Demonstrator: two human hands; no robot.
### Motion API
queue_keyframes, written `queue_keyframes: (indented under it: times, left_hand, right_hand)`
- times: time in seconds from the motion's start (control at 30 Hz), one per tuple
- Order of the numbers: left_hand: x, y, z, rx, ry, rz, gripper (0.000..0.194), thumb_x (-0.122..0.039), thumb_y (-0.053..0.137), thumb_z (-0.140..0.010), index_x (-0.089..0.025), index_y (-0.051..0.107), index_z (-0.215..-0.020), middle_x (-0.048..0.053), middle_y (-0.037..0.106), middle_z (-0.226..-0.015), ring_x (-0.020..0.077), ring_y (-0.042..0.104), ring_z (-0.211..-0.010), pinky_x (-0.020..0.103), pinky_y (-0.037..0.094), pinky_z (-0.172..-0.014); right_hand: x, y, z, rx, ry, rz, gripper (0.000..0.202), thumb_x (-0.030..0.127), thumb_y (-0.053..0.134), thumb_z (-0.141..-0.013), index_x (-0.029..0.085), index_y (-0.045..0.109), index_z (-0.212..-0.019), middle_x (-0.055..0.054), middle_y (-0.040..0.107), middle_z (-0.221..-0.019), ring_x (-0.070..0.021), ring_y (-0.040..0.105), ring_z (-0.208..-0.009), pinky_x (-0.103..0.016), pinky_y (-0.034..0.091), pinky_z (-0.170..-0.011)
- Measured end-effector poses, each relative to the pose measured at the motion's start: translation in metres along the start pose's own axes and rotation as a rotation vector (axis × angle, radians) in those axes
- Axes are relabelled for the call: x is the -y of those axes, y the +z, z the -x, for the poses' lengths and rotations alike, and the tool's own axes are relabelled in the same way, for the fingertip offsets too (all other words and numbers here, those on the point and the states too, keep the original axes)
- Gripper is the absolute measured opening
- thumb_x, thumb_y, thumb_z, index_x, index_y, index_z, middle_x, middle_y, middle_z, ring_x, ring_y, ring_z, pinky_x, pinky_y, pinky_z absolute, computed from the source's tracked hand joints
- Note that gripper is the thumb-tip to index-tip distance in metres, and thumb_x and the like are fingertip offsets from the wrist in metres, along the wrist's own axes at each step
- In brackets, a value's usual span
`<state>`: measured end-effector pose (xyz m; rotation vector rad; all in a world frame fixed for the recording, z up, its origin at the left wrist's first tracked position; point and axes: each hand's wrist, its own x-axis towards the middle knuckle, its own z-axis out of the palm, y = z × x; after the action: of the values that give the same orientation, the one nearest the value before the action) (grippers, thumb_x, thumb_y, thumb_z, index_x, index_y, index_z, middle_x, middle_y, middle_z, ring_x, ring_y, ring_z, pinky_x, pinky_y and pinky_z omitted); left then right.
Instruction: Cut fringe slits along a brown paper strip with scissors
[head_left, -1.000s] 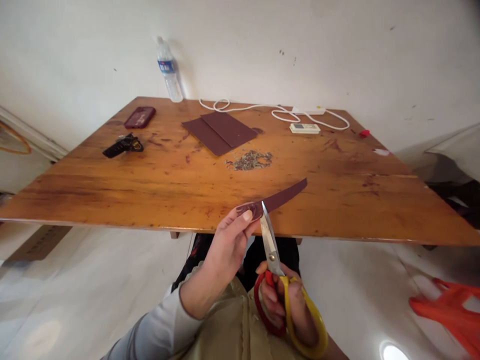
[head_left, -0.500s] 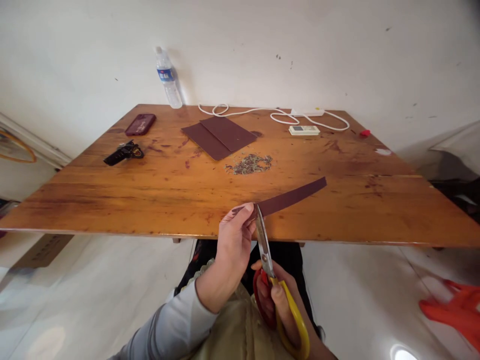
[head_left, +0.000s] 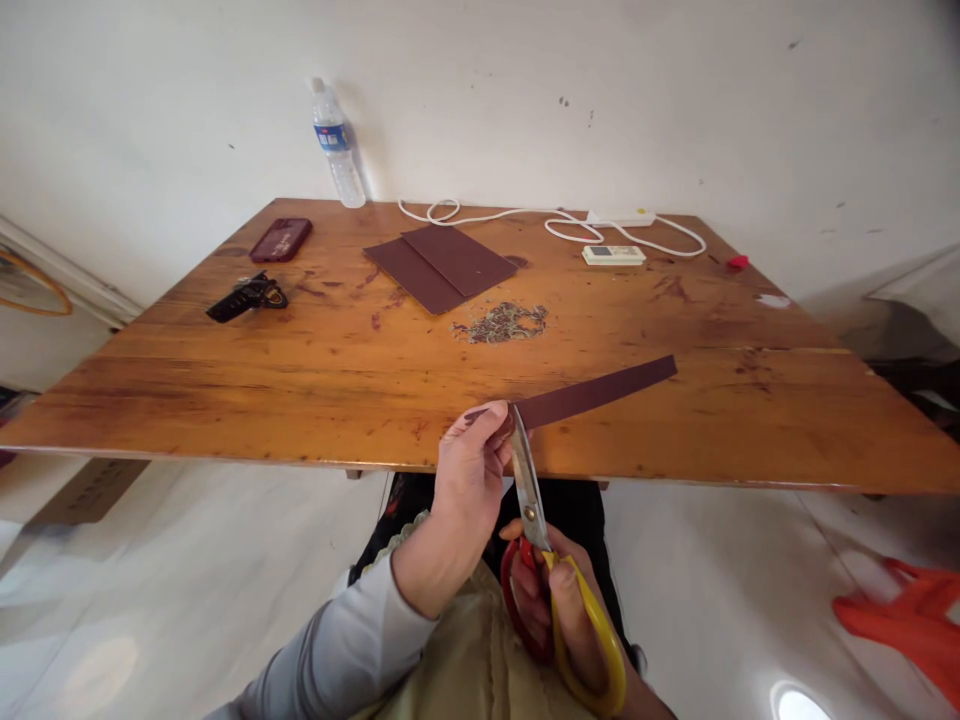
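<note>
My left hand [head_left: 471, 475] pinches one end of a long maroon paper strip [head_left: 600, 392] above the table's near edge. The rest of the strip reaches out to the right, its free end slightly raised. In my right hand [head_left: 574, 600] is a pair of scissors [head_left: 529, 500] with one red and one yellow handle. The blades point up and away, their tips at the strip beside my left fingertips. Exactly how the blades meet the strip is hard to see. Farther off, a pile of thin shreds [head_left: 501, 323] lies in front of overlapping maroon sheets [head_left: 442, 268].
On the wooden table [head_left: 300, 400] are a phone [head_left: 281, 240], black keys [head_left: 246, 297] and a remote control [head_left: 613, 256]. A plastic bottle [head_left: 339, 150] and a white power strip [head_left: 621, 218] with cable stand by the wall. An orange-red bag [head_left: 900, 610] sits low at right.
The strip's free end has shifted to the right and lies flatter. The scissor handles have spread slightly wider. My left hand keeps its pinch, and the view has tilted a little.
</note>
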<state>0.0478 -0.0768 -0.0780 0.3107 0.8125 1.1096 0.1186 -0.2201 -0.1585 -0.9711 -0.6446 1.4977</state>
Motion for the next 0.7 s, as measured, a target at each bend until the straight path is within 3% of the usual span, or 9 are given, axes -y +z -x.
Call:
queue_keyframes:
  times: [0.23,0.47,0.7]
  left_hand:
    - [0.0001,-0.0015,-0.0001,-0.007,0.003,-0.017,0.027,-0.024,0.087,-0.058,-0.017,0.062,-0.064,-0.005,0.059,-0.062,0.0081,0.053,-0.058,0.023,0.038,-0.056]
    - [-0.0009,-0.0014,-0.0001,-0.037,0.018,0.012,0.023,-0.021,0.086,-0.056,-0.017,0.063,-0.062,-0.004,0.06,-0.062,0.0081,0.054,-0.061,0.022,0.041,-0.059]
    - [-0.0016,-0.0023,0.0009,-0.011,0.044,-0.04,0.025,-0.021,0.084,-0.062,-0.018,0.059,-0.06,-0.006,0.052,-0.058,0.0072,0.049,-0.056,0.023,0.041,-0.06]
  right_hand:
    - [0.0043,0.0051,0.0018,-0.012,-0.012,-0.087,0.052,0.073,0.062,-0.09,0.021,0.062,-0.098,0.009,0.04,-0.061,-0.0056,0.021,-0.041,-0.018,0.026,-0.035]
    - [0.0046,0.0007,0.0023,0.015,0.008,-0.096,0.058,0.075,0.062,-0.089,0.019,0.068,-0.104,0.009,0.041,-0.062,-0.0046,0.02,-0.041,-0.016,0.029,-0.033]
    - [0.005,-0.001,0.0051,0.018,0.014,-0.094,0.054,0.071,0.061,-0.093,0.02,0.069,-0.105,0.009,0.04,-0.064,-0.0044,0.02,-0.043,-0.014,0.031,-0.034]
